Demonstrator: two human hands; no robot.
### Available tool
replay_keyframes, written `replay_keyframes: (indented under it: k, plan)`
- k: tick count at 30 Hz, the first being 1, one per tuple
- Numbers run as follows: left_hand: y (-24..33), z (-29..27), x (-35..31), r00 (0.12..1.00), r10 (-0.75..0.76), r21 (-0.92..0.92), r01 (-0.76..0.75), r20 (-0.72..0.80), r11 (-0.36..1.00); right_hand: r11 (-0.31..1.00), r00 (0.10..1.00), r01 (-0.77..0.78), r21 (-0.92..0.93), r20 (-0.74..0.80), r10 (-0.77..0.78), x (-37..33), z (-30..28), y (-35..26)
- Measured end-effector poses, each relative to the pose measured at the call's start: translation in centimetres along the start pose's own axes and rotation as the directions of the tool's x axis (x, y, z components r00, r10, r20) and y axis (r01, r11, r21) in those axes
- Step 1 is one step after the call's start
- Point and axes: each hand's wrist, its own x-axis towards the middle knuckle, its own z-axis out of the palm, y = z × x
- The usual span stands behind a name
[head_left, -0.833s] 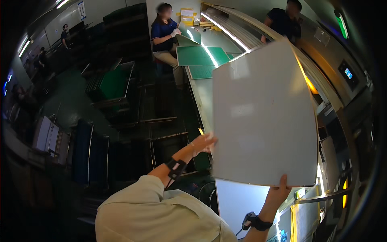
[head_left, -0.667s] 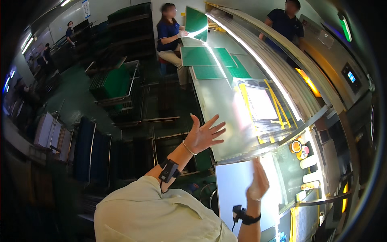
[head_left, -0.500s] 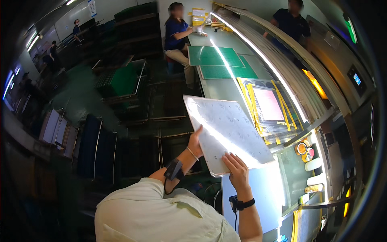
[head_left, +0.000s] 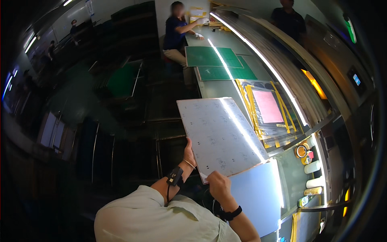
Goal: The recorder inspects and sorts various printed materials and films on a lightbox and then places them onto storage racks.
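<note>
A thin, pale, glossy panel [head_left: 219, 135] with rows of small dark marks and a coppery edge is held tilted in front of me, over the near side of the bench. My left hand [head_left: 188, 155] grips its left edge, thumb showing along the side and fingers hidden underneath. Curled tightly at the panel's near corner is my right hand [head_left: 219, 186]. A small white piece [head_left: 204, 176] shows beside its fingers; I cannot tell whether it is loose film or part of the panel. A strip of reflected light crosses the panel.
A smooth blue-white sheet [head_left: 256, 197] lies under the panel's near edge. Green boards [head_left: 213, 56] lie farther along the bench, before a seated person [head_left: 176, 34]. A yellow-taped frame with a pink sheet [head_left: 268, 107] is at right, near bottles [head_left: 312, 167]. Another person [head_left: 288, 20] stands behind.
My right hand has gone from lying flat on the panel to closed at its near corner. The panel has shifted slightly left and its tilt has changed, moving the reflection rightward.
</note>
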Motion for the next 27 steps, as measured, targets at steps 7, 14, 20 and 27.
replay_keyframes:
  k: [7, 14, 20, 27]
  plan:
    - [0.7, 0.2, -0.1, 0.982, -0.128, 0.194, 0.154, -0.139, 0.969, 0.903, 0.71, -0.332, 0.272, -0.558, 0.429, 4.1, -8.0, 1.2]
    - [2.2, -1.0, 0.6, 0.974, -0.131, 0.178, 0.165, -0.187, 0.97, 0.979, 0.517, -0.133, -0.157, -0.853, -0.066, 1.9, -17.0, -0.4]
    - [3.6, -1.0, 7.1, 0.985, -0.083, 0.227, 0.116, -0.152, 0.967, 0.984, 0.439, -0.166, 0.065, -0.889, 0.133, -5.3, -20.4, -3.0]
    - [1.3, 10.9, 5.7, 0.901, 0.063, 0.638, 0.253, -0.429, 0.727, 0.945, 0.35, -0.209, 0.25, -0.884, 0.311, -7.2, -19.4, -3.5]
